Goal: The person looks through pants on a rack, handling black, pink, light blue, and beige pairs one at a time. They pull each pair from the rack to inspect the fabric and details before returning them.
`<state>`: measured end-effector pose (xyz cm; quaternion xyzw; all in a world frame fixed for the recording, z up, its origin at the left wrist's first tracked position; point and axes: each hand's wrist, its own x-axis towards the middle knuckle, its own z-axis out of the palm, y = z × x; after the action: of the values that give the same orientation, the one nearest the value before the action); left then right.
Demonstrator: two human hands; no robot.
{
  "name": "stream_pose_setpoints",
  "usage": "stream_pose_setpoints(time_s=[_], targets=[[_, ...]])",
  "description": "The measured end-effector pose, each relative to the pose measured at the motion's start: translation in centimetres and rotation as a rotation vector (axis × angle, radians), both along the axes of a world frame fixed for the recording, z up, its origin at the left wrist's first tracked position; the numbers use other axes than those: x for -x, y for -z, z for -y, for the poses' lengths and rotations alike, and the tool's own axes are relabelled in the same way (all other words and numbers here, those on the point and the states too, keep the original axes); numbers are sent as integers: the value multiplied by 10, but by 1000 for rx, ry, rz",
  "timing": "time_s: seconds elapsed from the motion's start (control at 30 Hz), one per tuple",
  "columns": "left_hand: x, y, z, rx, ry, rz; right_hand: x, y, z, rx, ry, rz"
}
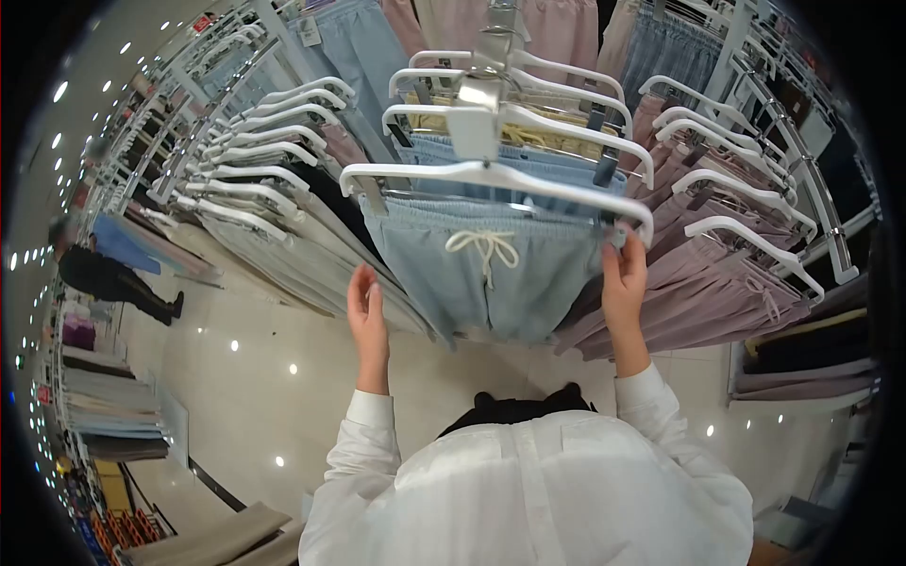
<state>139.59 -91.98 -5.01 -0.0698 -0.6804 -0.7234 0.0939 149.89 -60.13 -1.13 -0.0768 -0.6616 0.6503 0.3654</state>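
Light blue drawstring trousers (481, 274) hang in front of me by their waistband from a white clip hanger (491, 175). A cream bow is tied at the middle of the waist. My right hand (625, 274) is at the right end of the waistband, thumb and fingers pinched on its edge just below the hanger's clip. To the left of the trousers my left hand (368, 316) is raised, holding nothing, with its thumb and fingers apart. Behind the front pair hang more blue trousers (429, 151) and a yellow pair (547, 138).
Pale trousers (283, 241) on white hangers line the left rail, mauve ones (703, 274) the right. Folded garments (802, 363) lie on a low shelf at right, and stacked ones (109, 401) at far left. A person in black (113, 278) stands on the tiled floor (245, 377).
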Motion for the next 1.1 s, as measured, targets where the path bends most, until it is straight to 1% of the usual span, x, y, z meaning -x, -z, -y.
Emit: stream_pose_setpoints(time_s=[0.03,0.1,0.17,0.23,0.27,0.3,0.37,0.4,0.47,0.5,0.53,0.57,0.6,0.63,0.7,0.77,0.97,1.0,1.03,1.1], targets=[[10,-9,-3,26,22,-76,-4,4,3,-5,13,-1],[32,-26,-12,-26,58,-106,-12,10,11,-93,37,29],[48,-33,-21,-70,81,-115,-18,9,12,-90,46,64],[63,-36,-31,-268,207,-124,-25,6,2,-81,-64,154],[68,-37,-34,-268,203,-120,-28,1,0,-101,-91,183],[73,-38,-38,-242,246,-167,-28,-6,-1,-102,-91,185],[81,-41,-43,-223,293,-214,-27,-22,-6,64,0,-11],[85,-42,-42,-237,301,-200,-24,-39,-4,60,-1,-10],[90,-46,-43,-246,296,-186,-15,-69,6,75,61,-296],[90,-50,-43,-298,300,-142,-15,-67,-2,82,48,-294],[90,-56,-43,-348,295,-102,-17,-64,-14,-116,29,-220],[89,-64,-51,-492,250,-78,-12,-62,-20,-312,1,-154],[92,-66,-50,-370,238,-109,-2,-77,-11,-619,147,-40],[95,-68,-50,-247,225,-133,5,-75,-13,-607,113,-51],[107,-75,-64,-346,253,-113,22,-67,-26,-607,276,33],[117,-74,-72,-379,258,-129,33,-73,-28,-589,260,26],[130,-77,-83,-339,247,-122,50,-73,-52,-594,264,101],[130,-76,-81,-329,253,-115,47,-70,-58,-475,192,120],[128,-73,-78,-324,234,-119,49,-65,-63,-443,150,33],[117,-63,-66,-243,210,-144,50,-60,-70,-543,190,0]])
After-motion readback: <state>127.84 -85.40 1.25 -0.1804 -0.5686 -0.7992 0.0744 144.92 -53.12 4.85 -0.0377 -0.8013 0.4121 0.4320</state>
